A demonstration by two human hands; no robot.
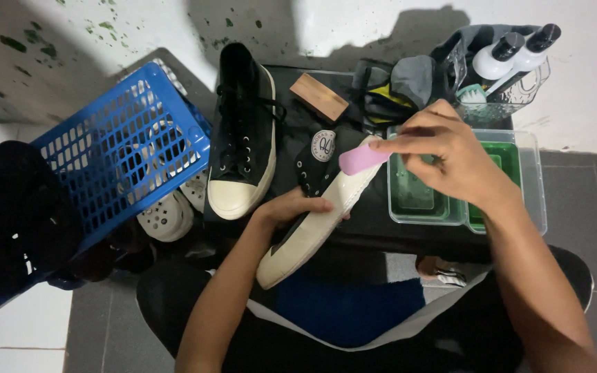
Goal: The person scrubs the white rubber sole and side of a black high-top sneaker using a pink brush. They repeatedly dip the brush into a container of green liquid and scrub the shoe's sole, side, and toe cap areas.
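1. The black high-top sneaker (316,207) lies tilted on its side at the centre of the frame, its cream sole turned up and its toe pointing to the lower left, over my lap.
2. My left hand (291,207) is closed around the middle of that sneaker, fingers curled over the sole edge.
3. My right hand (450,155) pinches a pink block (361,159) between thumb and fingertips; the block's far end touches the sole rim near the heel.
4. Just left of the held shoe, the second black sneaker (243,138) stands upright on the dark worktop (374,224), its cream toe cap toward me.
5. Under and behind my right hand sits a clear tub (530,166) holding green trays.
6. Above it, in the upper right of the frame, a clear container (513,100) carries two white bottles with black caps (513,52) and a brush.
7. A wooden brush block (319,97) and dark cloths (395,86) lie at the upper centre.
8. At left, a blue plastic basket (115,152) lies tipped over, with white perforated clogs (167,214) beneath its edge on the floor.
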